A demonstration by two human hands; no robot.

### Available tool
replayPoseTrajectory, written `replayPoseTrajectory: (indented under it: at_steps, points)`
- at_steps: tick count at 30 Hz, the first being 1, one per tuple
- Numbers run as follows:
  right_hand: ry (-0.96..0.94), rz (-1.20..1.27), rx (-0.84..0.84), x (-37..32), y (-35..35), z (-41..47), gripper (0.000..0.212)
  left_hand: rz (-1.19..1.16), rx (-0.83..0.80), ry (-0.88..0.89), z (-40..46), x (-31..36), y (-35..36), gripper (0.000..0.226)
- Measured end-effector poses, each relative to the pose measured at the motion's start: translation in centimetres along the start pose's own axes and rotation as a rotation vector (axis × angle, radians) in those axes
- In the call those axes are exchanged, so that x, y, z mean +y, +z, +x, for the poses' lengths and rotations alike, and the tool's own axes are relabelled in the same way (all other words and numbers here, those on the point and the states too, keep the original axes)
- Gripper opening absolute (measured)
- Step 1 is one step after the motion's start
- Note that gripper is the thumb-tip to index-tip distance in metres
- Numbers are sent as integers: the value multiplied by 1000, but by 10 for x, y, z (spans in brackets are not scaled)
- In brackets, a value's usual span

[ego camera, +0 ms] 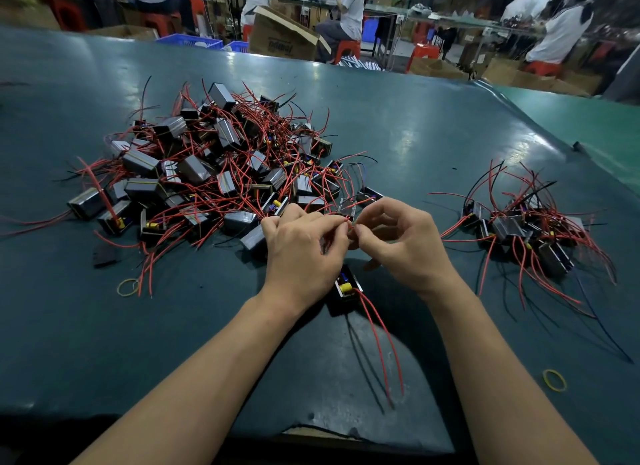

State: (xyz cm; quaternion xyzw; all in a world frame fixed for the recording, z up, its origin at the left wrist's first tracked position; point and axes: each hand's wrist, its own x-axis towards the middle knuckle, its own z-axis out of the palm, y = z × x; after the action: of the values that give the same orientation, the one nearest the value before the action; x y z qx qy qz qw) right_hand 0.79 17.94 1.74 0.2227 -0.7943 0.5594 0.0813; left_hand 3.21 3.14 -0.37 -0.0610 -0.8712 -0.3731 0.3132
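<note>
Left hand (304, 253) and right hand (401, 242) meet fingertip to fingertip. Each pinches the red wire (350, 226) between thumb and forefinger, with the remaining fingers loosely curled. Black module (346, 288) lies on the surface (415, 135) at 6 o'clock from the pinch. Large pile (214, 173) sits at 10 o'clock.

A single wide-angle camera worn on the person's head looks forward and steeply down across the green table (398, 128). Both forearms enter from 6 o'clock, and the left hand (304, 253) and right hand (405, 246) sit close below the lens at frame centre, pinching a red wire (349, 224) between them. From this near, the hands fill the middle, with the large heap of wired modules (221, 173) toward 11 o'clock and the smaller heap (526, 229) toward 3 o'clock. The lens bows the table's far edge at 12 o'clock, and beyond it seated workers (349, 10) appear small and well away.
</note>
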Motion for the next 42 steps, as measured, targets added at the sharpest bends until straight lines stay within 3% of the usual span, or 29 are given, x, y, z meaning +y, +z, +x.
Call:
replayPoseTrajectory:
  at_steps: [5, 13, 17, 22, 27, 33, 38, 42]
  points:
    - [-26, 29, 32, 0, -2, 1, 11, -62, -36, 45, -2, 0, -2, 20]
    - [18, 199, 1, -1, -2, 1, 16, -130, -41, 37, 0, 1, -5, 20]
    - [-105, -51, 57, 3, 1, 0, 12, -106, -57, 16, -1, 3, -5, 22]
    - [-424, -368, 69, 7, -3, 3, 4, -62, -128, -18, 0, 0, -2, 29]
    - [-487, -493, 65, 6, -4, 2, 2, -68, -142, -31, -1, -2, -1, 31]
    - [-556, -625, -73, 3, -9, 4, 3, 9, -226, 4, -1, -6, -2, 31]
    - [-430, -581, -144, 5, -14, 7, 8, -11, -238, 32, -1, -6, -3, 30]
    - [-57, -290, -57, 3, -11, 3, 8, 26, -161, 96, -2, -3, -3, 24]
